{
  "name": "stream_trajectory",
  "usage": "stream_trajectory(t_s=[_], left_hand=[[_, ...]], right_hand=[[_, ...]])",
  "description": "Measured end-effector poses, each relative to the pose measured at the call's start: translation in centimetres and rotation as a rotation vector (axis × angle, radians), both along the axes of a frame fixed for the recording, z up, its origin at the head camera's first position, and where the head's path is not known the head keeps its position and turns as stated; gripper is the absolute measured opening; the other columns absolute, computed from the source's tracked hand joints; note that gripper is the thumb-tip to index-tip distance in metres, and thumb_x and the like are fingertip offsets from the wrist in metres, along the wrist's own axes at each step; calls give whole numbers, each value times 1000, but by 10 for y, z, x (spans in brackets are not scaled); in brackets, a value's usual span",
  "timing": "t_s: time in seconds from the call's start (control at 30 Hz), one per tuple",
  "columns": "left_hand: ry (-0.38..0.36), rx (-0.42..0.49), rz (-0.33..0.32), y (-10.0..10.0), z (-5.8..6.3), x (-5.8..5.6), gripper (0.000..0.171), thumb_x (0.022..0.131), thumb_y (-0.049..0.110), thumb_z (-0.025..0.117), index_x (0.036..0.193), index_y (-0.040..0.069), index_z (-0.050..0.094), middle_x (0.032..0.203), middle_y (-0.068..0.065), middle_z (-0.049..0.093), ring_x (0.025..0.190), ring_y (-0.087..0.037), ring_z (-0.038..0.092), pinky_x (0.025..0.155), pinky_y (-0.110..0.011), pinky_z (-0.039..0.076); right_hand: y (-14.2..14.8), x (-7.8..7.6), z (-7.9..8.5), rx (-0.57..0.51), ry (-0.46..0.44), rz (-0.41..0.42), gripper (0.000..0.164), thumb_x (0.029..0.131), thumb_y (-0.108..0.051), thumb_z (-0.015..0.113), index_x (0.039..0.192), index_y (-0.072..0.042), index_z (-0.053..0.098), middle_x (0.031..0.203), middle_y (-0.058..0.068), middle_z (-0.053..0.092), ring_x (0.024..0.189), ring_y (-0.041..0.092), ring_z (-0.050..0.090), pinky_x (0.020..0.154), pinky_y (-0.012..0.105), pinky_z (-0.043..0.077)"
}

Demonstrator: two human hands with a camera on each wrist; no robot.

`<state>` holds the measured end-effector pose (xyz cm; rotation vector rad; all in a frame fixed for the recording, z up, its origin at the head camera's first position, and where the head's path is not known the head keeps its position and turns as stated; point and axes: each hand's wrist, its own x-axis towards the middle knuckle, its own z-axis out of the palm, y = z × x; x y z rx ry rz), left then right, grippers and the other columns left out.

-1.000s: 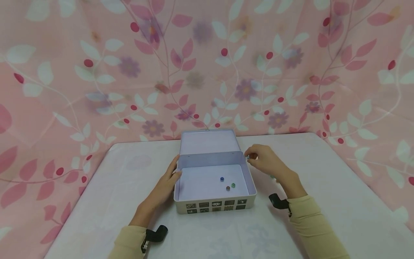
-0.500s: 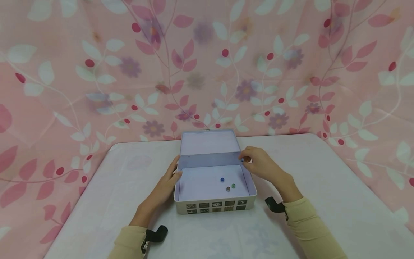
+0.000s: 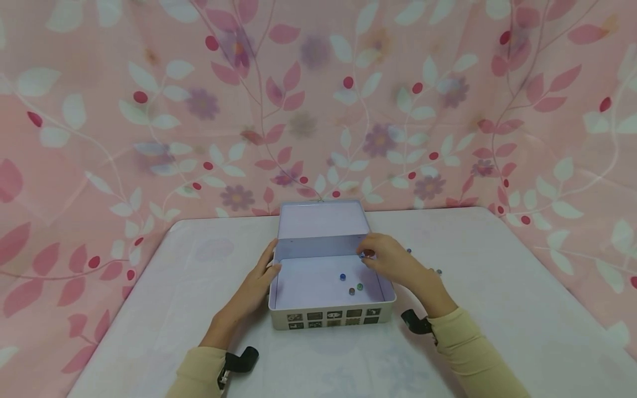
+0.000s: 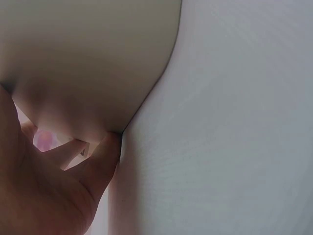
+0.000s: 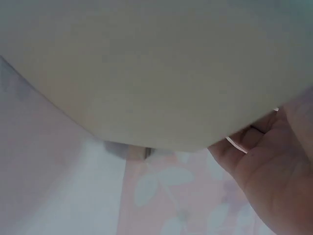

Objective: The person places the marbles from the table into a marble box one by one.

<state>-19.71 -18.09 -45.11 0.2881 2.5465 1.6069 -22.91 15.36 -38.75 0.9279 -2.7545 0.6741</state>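
An open rectangular tin box [image 3: 332, 318] stands on the table, its hinged lid [image 3: 322, 218] tipped back. Along its left side lies my left hand [image 3: 256, 282], thumb at the rim and fingers on the outer wall; the left wrist view has those fingertips [image 4: 105, 152] against the wall. My right hand [image 3: 395, 262] is over the box's right rear corner, pinching a small blue bead or marble [image 3: 363, 255], mostly covered by the fingers. Inside lie a blue marble [image 3: 343, 277], a green one [image 3: 360, 287] and a brownish one [image 3: 351, 291]. The right wrist view shows only the outer wall and part of the hand.
Right of the box, a dark blue marble [image 3: 409, 251] and a greyish one [image 3: 439, 272] lie on the white tablecloth [image 3: 497, 287], partly behind the right forearm. A pink floral curtain [image 3: 318, 110] hangs behind the table.
From outside the right edge, my right hand has moved left and slightly down over the box with the small marble. Marbles on the right came into view. The left hand stayed put.
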Motion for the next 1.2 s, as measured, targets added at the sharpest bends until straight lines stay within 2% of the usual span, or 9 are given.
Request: stream_trajectory(t_s=[0.43, 0.6, 0.73, 0.77, 0.97, 1.0, 1.03, 1.2], left_hand=[[1, -9, 6, 2, -2, -1, 57, 106, 42, 39, 151, 58, 7, 167, -7, 17, 153, -37, 19, 117, -65, 25], [-9, -8, 8, 1, -1, -1, 57, 106, 44, 39, 153, 55, 8, 167, -7, 17, 153, -37, 21, 116, -64, 26], [-14, -6, 11, 1, 0, -1, 58, 106, 44, 39, 152, 57, 7, 167, -7, 16, 152, -38, 21, 116, -65, 27], [-23, -5, 9, 2, 5, 2, 58, 107, 41, 39, 153, 55, 7, 167, -8, 16, 152, -38, 21, 116, -64, 26], [-22, -1, 3, 1, 5, 2, 57, 107, 42, 39, 152, 57, 8, 167, -8, 15, 153, -38, 19, 116, -65, 26], [-13, -2, 6, 0, 0, 0, 56, 106, 44, 39, 150, 59, 8, 167, -7, 16, 153, -37, 19, 116, -65, 26], [-14, -3, 7, 0, 0, 0, 56, 106, 44, 39, 150, 59, 8, 167, -7, 16, 153, -38, 20, 116, -65, 26], [-40, -12, 5, 1, 7, 2, 58, 107, 40, 38, 153, 54, 6, 167, -9, 15, 153, -38, 19, 118, -64, 22]], right_hand=[[-16, 5, -14, 96, -12, 29, 10, 85, -4, 75, 95, -7, 76, 87, -3, 62, 80, 9, 57, 71, 25, 53], [-23, 11, -13, 113, -14, 28, 11, 85, -5, 75, 97, -7, 75, 91, -1, 64, 83, 10, 59, 72, 25, 54], [-27, 15, -11, 122, 0, 45, 12, 85, -4, 74, 97, -7, 75, 93, 1, 66, 85, 12, 60, 73, 26, 54], [-28, 16, -11, 126, 4, 50, 12, 85, -4, 74, 97, -7, 75, 93, 1, 66, 85, 13, 61, 74, 27, 54], [-31, 17, -13, 128, 9, 79, 13, 86, -2, 72, 98, -6, 75, 98, 2, 68, 91, 16, 65, 79, 31, 56], [-32, 17, -14, 127, 10, 81, 13, 85, -2, 73, 97, -6, 75, 97, 2, 68, 91, 16, 65, 79, 32, 56], [-33, 17, -14, 123, 6, 81, 14, 85, -2, 73, 98, -6, 76, 97, 1, 68, 91, 16, 65, 80, 32, 56], [-37, 17, -15, 122, -9, 79, 14, 84, -3, 74, 97, -8, 76, 96, -1, 67, 90, 14, 64, 80, 32, 56]])
